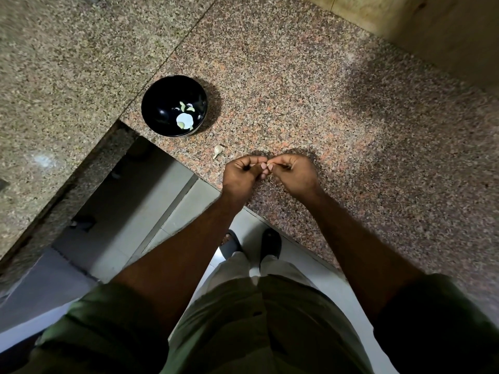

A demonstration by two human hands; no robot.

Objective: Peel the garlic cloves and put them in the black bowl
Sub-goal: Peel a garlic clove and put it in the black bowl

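Note:
A black bowl point(159, 103) stands on the speckled granite counter point(324, 109), near its inner corner, with several pale peeled garlic pieces point(185, 120) inside. One unpeeled garlic clove point(218, 150) lies on the counter between the bowl and my hands. My left hand point(243, 172) and my right hand point(293, 171) meet fingertip to fingertip just above the counter's front edge. Their curled fingers pinch a small garlic clove point(269, 166), which is almost wholly hidden between them.
A second granite slab point(59, 76) runs along the left, with a dark gap point(113, 201) down to the tiled floor beside it. A pale wall point(445, 31) rises at the back right. My feet in dark sandals point(251, 242) stand below the counter edge.

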